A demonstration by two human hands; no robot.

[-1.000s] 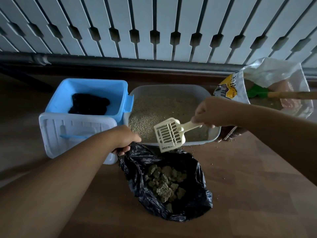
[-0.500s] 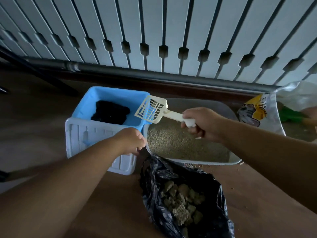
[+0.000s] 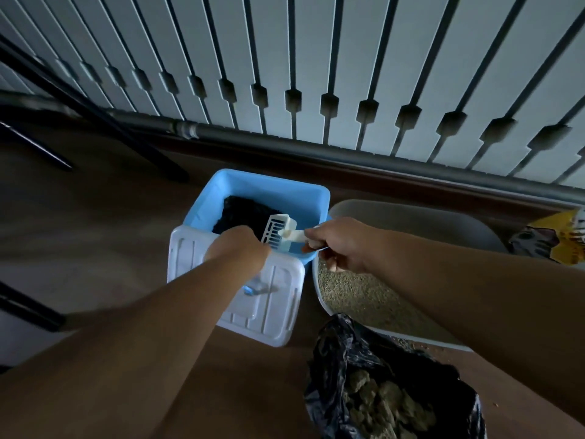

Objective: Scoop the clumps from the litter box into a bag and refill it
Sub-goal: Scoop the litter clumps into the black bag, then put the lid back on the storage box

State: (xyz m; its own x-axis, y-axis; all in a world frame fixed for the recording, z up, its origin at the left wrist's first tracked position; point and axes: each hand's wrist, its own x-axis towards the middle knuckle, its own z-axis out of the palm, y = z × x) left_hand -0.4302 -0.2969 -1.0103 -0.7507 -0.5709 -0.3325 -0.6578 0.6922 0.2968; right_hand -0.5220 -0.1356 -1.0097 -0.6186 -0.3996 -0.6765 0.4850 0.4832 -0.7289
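While the right hand (image 3: pixel 340 243) curls its fingers round the handle of the white slotted scoop (image 3: pixel 278 232), the scoop's head hangs tilted inside the blue bin (image 3: pixel 262 188), just past the fingertips and over the dark bundle (image 3: pixel 240 210) lying in the bin. No clumps show on the scoop's slots. The left hand (image 3: pixel 237 248) sits just beside the scoop's head, at the near edge of the bin where the white lid (image 3: pixel 269 312) leans against it; its fingers point away from the camera and are hidden behind the knuckles, so I cannot tell whether they grip anything or how far they are spread.

Directly under the right wrist and forearm lies the grey litter box (image 3: pixel 411 213), touching the bin's right side and filled with pale, fine litter (image 3: pixel 364 296). Nearer the person than the right hand's fingers, and below the box's front rim, the black plastic bag (image 3: pixel 348 359) lies open on the brown floor (image 3: pixel 110 217), with greenish-brown clumps (image 3: pixel 386 403) heaped inside it. A few grains are scattered on the floor beside the box's front edge.

Far to the right of the fingers, a yellow litter sack (image 3: pixel 550 242) with a cat picture pokes in at the frame's edge. Beyond both hands a grey pipe (image 3: pixel 316 147) runs along the base of a white slatted wall (image 3: pixel 316 58).
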